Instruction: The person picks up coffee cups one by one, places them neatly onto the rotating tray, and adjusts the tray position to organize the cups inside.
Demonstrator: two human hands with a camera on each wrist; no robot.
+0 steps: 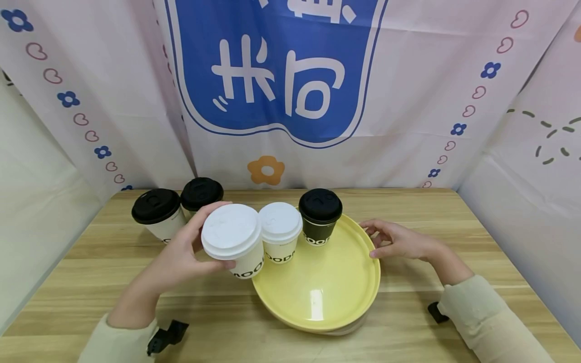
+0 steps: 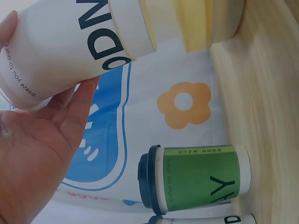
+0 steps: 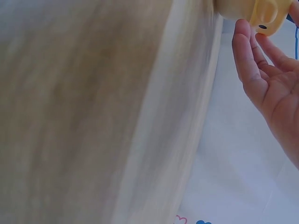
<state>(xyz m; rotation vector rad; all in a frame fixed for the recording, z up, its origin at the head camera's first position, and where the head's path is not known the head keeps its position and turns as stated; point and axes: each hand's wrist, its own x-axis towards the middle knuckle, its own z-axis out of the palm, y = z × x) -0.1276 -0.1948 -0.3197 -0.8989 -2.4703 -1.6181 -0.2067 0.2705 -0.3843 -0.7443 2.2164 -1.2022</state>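
Note:
My left hand (image 1: 181,257) grips a white paper cup (image 1: 247,262) with a white lid, thumb on its near side. In the left wrist view this cup (image 2: 60,46) is held off the table, beside or over the tray's left edge. A smaller white-lidded cup (image 1: 280,249) and a dark cup with a black lid (image 1: 320,229) stand on the round yellow tray (image 1: 317,287). At the tray's right rim, my right hand (image 1: 401,242) rests its fingertips and thumb, the fingers loosely bent; in the right wrist view the fingers (image 3: 245,56) look fairly straight.
Two black-lidded cups stand behind my left hand: a white one (image 1: 165,224) and another (image 1: 201,194), whose green side (image 2: 201,177) shows in the left wrist view. A pale base (image 1: 347,330) shows under the tray. A printed curtain (image 1: 268,146) hangs behind the wooden table (image 1: 417,322).

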